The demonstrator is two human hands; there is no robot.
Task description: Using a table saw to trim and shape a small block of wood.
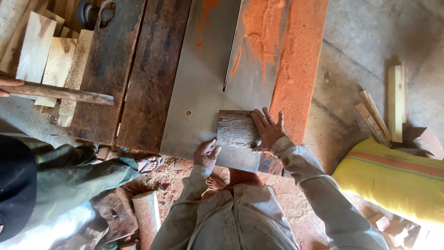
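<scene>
Lying flat on the grey metal tabletop near its edge closest to the person, a short rough block of wood sits between both hands. Its grain lines run left to right across the view, while its far end faces the dark blade slot that runs away from the person just beyond it. The block is close to square, so its long axis is hard to tell; if anything it is slightly wider across than deep.

The left hand rests at the block's near left corner, thumb up against the edge and fingers curled loosely at the tabletop's rim, not closed around the wood. The right hand is open, fingers spread, palm pressed on the tabletop with its side touching the block's right edge.

Orange sawdust covers the right strip of the tabletop and dusts the area beside the slot. Left of the metal plate lie dark rusty planks, and beyond them pale cut boards. Another person's hand at the far left holds a round wooden pole that reaches over the planks. A yellow sack lies on the floor at right, near loose wood offcuts.
</scene>
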